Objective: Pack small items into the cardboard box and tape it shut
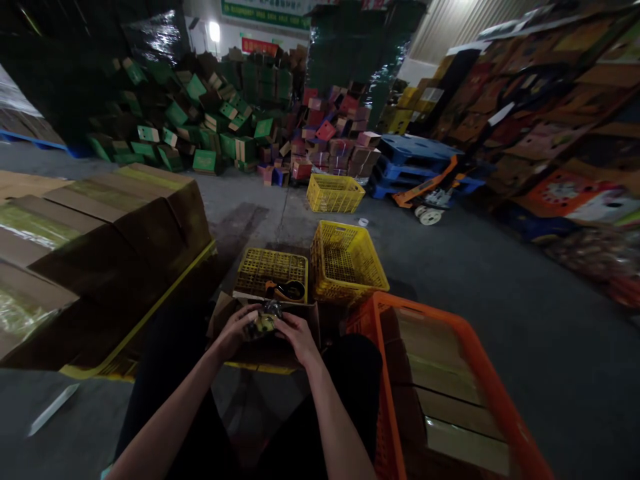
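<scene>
Left hand (235, 331) and right hand (299, 335) are grasping the bag (266, 323) between them, holding it over the open box (220, 312); tape dispenser (287, 290) is lying at one o'clock. Bag, looking slick, could be slipping if either grip is slackening.

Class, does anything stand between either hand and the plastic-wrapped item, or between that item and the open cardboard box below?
Nothing visible does. The left hand and right hand both touch the plastic-wrapped item, and no object shows between it and the open cardboard box, though the hands hide part of the box's inside.
</scene>
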Motion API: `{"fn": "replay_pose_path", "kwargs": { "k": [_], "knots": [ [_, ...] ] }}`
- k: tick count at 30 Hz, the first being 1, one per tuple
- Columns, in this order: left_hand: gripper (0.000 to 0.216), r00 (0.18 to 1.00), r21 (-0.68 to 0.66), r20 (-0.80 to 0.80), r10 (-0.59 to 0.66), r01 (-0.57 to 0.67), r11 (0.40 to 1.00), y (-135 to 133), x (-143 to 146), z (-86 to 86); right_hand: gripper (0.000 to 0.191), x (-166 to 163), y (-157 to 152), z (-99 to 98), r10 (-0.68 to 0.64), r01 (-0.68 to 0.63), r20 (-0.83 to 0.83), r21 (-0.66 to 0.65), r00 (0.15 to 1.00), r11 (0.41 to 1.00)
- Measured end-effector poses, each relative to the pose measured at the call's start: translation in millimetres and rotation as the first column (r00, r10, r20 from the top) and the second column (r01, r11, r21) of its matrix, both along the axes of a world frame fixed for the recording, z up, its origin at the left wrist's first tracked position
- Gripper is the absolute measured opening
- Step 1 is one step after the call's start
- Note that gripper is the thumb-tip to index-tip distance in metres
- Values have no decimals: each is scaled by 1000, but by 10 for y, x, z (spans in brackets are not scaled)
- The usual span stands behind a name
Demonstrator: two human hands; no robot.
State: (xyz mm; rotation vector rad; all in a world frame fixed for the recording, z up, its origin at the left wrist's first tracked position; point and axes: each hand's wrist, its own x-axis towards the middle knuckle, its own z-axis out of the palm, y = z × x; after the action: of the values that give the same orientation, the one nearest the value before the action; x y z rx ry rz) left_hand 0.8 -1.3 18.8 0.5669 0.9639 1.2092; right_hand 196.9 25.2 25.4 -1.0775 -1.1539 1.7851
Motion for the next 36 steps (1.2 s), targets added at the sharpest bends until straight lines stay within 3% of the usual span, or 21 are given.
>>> {"fn": "replay_pose_path", "kwargs": {
  "k": [5,9,13,22,31,36],
  "knots": [
    [61,987,0,-149,-55,56,998,5,16,-66,40,2,-9,16,1,-1,3,25,1000,1000],
    [53,995,2,-97,-28,28,1000,4,7,-135,43,-14,3,-5,-88,82,-111,-53,990,995],
    [48,998,-4,-62,-22,22,1000,-6,-1,-151,36,-6,30,-49,-165,160,-104,-53,981,986],
    [54,999,-51,-28,-20,19,999,32,43,-237,28,-3,50,-75,-272,263,-157,-79,949,962],
    [55,996,17,-81,-34,36,999,13,54,-191,25,-7,71,-98,-304,290,-170,-106,937,951],
    [55,983,44,-163,-80,88,995,-21,6,-89,33,21,82,-61,-223,228,-148,18,964,974]
  ]
}}
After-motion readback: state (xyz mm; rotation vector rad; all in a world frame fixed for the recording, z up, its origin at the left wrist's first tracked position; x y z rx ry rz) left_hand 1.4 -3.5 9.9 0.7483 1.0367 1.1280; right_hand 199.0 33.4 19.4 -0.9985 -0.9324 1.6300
